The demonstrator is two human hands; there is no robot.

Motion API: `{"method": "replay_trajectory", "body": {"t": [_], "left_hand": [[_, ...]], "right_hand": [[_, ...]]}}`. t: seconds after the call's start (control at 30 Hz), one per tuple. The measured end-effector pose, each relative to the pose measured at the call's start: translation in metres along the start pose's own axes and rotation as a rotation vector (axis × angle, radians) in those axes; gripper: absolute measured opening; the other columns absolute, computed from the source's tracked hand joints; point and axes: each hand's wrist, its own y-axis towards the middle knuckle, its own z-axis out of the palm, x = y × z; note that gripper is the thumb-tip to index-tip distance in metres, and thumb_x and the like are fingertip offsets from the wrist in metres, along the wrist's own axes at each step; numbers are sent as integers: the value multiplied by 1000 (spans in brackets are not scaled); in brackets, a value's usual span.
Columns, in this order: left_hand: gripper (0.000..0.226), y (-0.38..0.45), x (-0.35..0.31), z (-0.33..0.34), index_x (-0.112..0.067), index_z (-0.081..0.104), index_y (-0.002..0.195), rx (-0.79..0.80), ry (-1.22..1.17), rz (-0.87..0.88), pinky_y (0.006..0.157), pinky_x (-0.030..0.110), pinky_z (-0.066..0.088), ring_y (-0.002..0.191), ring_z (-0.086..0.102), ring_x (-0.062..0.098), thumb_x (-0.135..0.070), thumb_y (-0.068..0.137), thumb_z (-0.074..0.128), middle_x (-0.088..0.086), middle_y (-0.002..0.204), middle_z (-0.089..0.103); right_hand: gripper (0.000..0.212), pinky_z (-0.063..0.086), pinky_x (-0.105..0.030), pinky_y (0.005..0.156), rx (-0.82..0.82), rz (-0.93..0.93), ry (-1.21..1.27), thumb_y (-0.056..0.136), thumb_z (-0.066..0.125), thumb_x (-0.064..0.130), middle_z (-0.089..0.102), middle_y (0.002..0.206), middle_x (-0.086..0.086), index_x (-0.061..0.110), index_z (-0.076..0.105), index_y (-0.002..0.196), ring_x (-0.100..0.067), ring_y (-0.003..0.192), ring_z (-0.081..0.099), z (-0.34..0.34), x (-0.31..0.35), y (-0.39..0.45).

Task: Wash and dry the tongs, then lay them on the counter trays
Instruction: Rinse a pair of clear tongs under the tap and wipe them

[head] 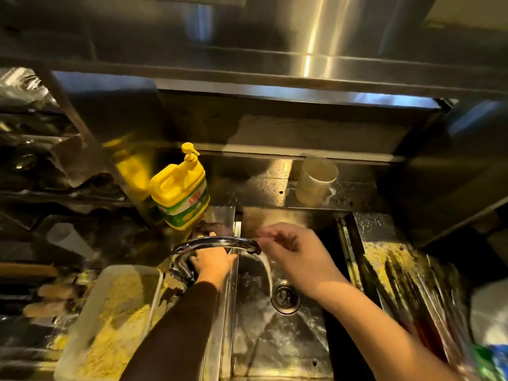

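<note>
Steel surfaces surround the sink, where water runs from the curved tap toward the drain, so the washing stage looks only just opened. The left hand rests at the base of the tap, its fingers curled around what is probably the lever, though the tap hides the contact. The right hand hangs over the basin beside the stream with its fingers loosely bent and slightly apart, holding nothing that can be made out. The tongs appear to be the long dark utensils lying in a heap on the worktop to the right of the sink, blurred by motion, so their number cannot be told. A yellow soap bottle stands behind the tap, seemingly untouched. Judging from this, no tongs are yet under the water; soaping, rinsing, drying and laying them on the trays all remain.
</note>
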Motion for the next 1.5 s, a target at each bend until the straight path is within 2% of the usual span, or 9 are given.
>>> {"method": "replay_trajectory", "body": {"t": [0.13,0.37,0.47,0.63,0.73,0.87,1.07,1.23,1.5], "left_hand": [[74,-15,4,13,-11,51,138,-95,5,24,101,48,50,131,49,36,-56,82,70,14,141,51],[27,-105,17,51,-10,63,108,48,-972,-80,73,28,47,89,67,28,-19,85,75,15,104,72],[25,-144,17,62,-4,72,112,336,-1573,-291,63,35,59,79,76,35,-18,94,64,24,103,76],[43,-174,6,64,-13,72,95,665,-1834,-218,63,35,60,73,71,31,-49,72,71,12,88,74],[62,-189,-7,58,-11,79,81,838,-1865,-16,71,33,56,75,69,26,-47,35,96,8,81,73],[74,-209,-31,58,-10,67,131,899,-1901,23,102,53,50,126,61,38,-67,85,60,19,136,64],[40,-240,-114,48,-7,73,120,848,-1629,-26,74,43,63,99,75,35,-33,91,63,19,118,74],[39,-253,-166,59,-9,76,113,841,-1528,-99,91,49,58,101,73,33,-33,97,48,18,116,75],[42,-262,-211,86,-11,83,79,796,-1501,-184,80,40,56,73,77,32,-35,95,53,14,87,80]], "right_hand": [[13,54,-23,86,-11,72,37,94,66,16,75,100,1,19,75,102,-10,94,68,-8,-5,-6],[14,55,-42,91,-9,135,64,95,64,13,74,99,-12,12,74,105,-22,89,69,-10,-14,-17],[13,54,-43,94,-27,153,89,94,65,13,75,101,-12,14,75,103,-26,98,70,-14,-16,-27],[13,55,-36,87,-64,134,134,94,64,9,75,95,-8,16,73,99,-20,90,69,-31,-26,-49],[12,53,-45,91,-81,128,156,96,62,9,74,102,-15,13,71,102,-34,98,69,-47,-36,-62],[17,51,-35,95,-156,156,151,94,65,8,73,106,-15,3,71,109,-26,101,68,-74,-62,-81],[15,51,-24,79,-267,235,105,92,65,3,73,92,-9,2,72,106,-17,81,66,-126,-118,-108],[16,52,-38,89,-359,373,-222,92,64,11,74,106,-15,7,73,105,-31,100,68,-176,-186,-134],[85,43,-44,110,-309,765,-713,88,68,39,30,151,-22,7,21,152,-38,139,37,-202,-250,-162]]}}
